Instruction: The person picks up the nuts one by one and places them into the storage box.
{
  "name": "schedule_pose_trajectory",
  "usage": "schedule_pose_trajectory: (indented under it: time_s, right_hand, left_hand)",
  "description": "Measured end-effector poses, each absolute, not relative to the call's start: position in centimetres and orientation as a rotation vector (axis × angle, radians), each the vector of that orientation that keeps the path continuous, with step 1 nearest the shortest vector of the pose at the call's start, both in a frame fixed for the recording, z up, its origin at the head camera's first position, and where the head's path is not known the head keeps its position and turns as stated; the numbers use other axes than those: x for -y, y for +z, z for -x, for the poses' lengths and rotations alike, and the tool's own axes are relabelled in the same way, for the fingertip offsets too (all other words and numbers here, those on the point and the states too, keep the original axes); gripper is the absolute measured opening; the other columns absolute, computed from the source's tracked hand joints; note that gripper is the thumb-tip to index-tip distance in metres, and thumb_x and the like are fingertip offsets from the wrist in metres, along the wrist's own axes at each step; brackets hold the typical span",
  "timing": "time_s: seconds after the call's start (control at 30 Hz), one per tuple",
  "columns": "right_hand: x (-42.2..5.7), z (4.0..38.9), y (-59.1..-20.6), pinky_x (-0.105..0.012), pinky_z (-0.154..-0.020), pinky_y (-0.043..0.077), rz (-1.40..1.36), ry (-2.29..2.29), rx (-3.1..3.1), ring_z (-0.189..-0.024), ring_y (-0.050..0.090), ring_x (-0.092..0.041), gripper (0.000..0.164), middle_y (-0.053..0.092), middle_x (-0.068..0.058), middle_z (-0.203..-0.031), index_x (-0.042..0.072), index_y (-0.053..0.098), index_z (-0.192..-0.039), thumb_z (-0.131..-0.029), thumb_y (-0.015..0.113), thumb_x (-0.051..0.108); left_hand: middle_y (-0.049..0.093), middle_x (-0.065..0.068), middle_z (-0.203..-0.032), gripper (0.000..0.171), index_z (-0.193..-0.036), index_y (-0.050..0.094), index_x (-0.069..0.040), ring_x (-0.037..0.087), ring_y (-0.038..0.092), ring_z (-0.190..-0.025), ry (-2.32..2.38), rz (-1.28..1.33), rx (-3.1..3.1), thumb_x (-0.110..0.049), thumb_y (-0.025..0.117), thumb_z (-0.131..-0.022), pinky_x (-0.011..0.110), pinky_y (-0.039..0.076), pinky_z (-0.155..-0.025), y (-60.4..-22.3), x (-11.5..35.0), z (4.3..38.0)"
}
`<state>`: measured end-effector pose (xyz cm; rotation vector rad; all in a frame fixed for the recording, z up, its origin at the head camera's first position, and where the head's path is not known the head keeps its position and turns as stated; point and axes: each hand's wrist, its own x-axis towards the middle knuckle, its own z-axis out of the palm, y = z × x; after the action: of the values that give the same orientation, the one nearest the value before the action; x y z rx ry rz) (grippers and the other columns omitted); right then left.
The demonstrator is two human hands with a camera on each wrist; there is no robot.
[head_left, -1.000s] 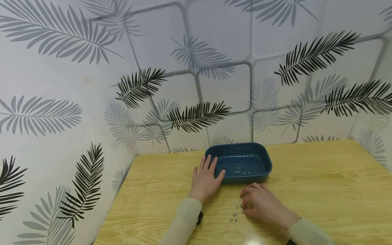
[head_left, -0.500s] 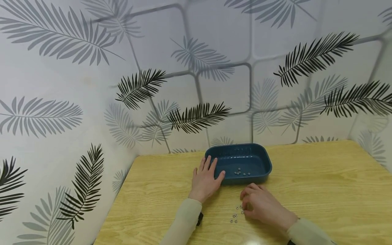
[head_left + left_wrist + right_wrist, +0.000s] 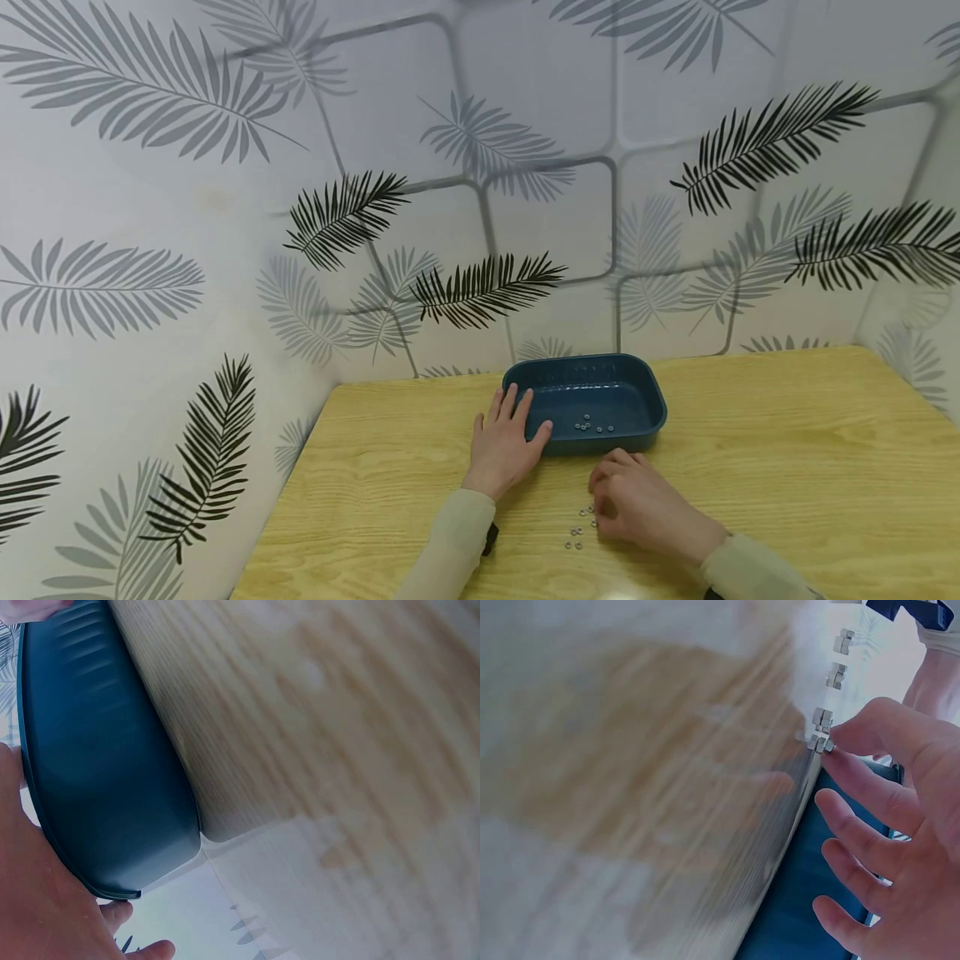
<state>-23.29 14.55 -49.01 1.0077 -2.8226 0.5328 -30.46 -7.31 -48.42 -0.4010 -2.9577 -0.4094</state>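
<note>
A dark blue rectangular tray point(image 3: 592, 446) stands on the table near the wall, with several small metal nuts point(image 3: 587, 426) on its floor. My left hand point(image 3: 501, 450) rests on the tray's left front corner, fingers spread and fairly straight; the left wrist view shows it along the tray wall point(image 3: 112, 765). Just in front of the tray, my right hand point(image 3: 645, 504) is low over the table. Its thumb and index finger pinch a hex nut point(image 3: 829, 745) at the tabletop. More loose nuts point(image 3: 576, 531) lie to its left, and others point(image 3: 836, 675) show beyond the thumb.
The yellow wood-grain table point(image 3: 375, 483) runs up to a wall point(image 3: 555, 217) printed with feather-like leaves. A dark band point(image 3: 490, 540) is at the left wrist.
Both hands keep nearly the same place and pose. The view has tilted very slightly, so everything appears a little lower. No nut has visibly moved.
</note>
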Motion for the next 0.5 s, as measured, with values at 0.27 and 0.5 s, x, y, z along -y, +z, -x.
schedule_pose_trajectory:
  time_s: [0.27,0.5]
  right_hand:
    - [-14.86,23.16,-48.58,-0.052,-0.088,0.044,-0.937,0.735,2.832,-0.099,0.051,-0.020,0.018,0.065,0.007,-0.099,0.031,0.068,-0.067,-0.075,0.080,0.020]
    - [-15.13,23.07,-48.49,-0.051,-0.088,0.043,-0.911,0.833,2.848,-0.097,0.052,-0.019,0.018,0.066,0.007,-0.102,0.032,0.068,-0.068,-0.077,0.079,0.020]
  left_hand:
    - [0.017,0.003,-0.163,0.067,-0.158,0.026,-0.025,0.025,0.011,-0.150,-0.409,0.394,2.960,-0.059,0.036,-0.101,0.059,0.020,-0.113,-48.43,7.18,30.50]
    - [0.017,0.003,-0.163,0.067,-0.158,0.026,-0.025,0.025,0.011,-0.150,-0.404,0.387,2.968,-0.058,0.037,-0.101,0.058,0.020,-0.114,-48.43,7.17,30.49]
